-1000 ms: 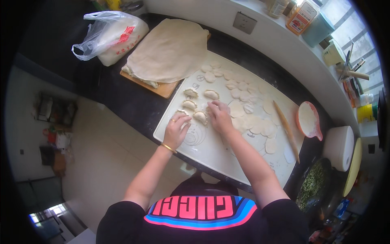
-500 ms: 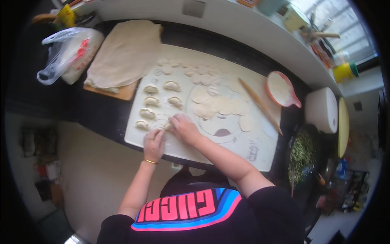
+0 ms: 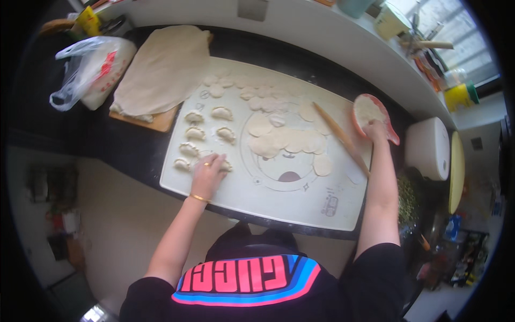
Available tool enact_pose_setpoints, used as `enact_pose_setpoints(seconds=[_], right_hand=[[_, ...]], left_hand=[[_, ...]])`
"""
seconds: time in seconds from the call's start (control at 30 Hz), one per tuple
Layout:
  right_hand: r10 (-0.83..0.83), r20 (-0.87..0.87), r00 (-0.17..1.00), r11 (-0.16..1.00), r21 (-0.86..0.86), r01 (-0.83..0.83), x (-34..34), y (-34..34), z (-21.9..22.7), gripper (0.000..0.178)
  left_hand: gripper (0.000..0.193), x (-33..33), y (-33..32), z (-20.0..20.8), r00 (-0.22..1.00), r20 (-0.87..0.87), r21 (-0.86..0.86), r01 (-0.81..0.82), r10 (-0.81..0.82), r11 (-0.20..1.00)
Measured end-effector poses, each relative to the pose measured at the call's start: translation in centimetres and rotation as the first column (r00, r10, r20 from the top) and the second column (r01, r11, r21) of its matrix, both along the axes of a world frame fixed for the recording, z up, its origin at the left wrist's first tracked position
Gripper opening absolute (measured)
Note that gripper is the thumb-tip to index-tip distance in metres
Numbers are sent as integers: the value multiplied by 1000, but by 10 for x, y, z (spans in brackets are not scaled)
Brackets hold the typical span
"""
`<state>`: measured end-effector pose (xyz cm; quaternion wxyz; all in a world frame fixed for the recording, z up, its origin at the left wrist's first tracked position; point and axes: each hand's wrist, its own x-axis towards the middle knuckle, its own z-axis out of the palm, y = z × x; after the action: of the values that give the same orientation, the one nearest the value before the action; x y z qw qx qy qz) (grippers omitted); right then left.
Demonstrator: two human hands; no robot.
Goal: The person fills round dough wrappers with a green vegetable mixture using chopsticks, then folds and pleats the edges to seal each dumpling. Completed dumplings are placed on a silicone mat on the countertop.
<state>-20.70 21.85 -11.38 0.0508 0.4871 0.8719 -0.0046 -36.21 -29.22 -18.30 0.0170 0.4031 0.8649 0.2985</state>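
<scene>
Standing leftmost, a plastic bag [image 3: 107,70] holds something white. Your left hand [image 3: 208,177] partly covers a dumpling [image 3: 227,166] on the mat [image 3: 257,206]; I cannot tell whether its fingers grip. Your right hand [image 3: 375,130] reaches into a red bowl [image 3: 392,136] of white powder [image 3: 368,109], fingers unclear. Farther right, chopped greens [image 3: 407,199] fill a dark vessel.

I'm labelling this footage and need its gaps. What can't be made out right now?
All in the head view:
Whether the right hand holds anything at the bowl: its own back blocks this.
Part of one dumpling: under the left hand.
Most of the board: under the dough sheet.
Some greens: behind the right forearm.
Blue jar: cut off by the upper edge.
</scene>
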Motion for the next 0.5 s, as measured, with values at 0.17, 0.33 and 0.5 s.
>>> enact_pose_setpoints(seconds=[0.17, 0.33, 0.5], right_hand=[[82, -274, 958, 993, -61, -102, 9, 33, -28, 26], [-45, -781, 622, 957, -213, -198, -11, -55, 19, 21], [-84, -725, 684, 704, -529, -474, -24, -228, -30, 19]], left_hand=[[43, -11, -1, 3, 994, 107, -121, 28, -15, 992], [37, -8, -25, 4, 883, 459, 62, -138, 94, 989], [31, -9, -42, 5, 562, 825, 185, -371, 62, 910]])
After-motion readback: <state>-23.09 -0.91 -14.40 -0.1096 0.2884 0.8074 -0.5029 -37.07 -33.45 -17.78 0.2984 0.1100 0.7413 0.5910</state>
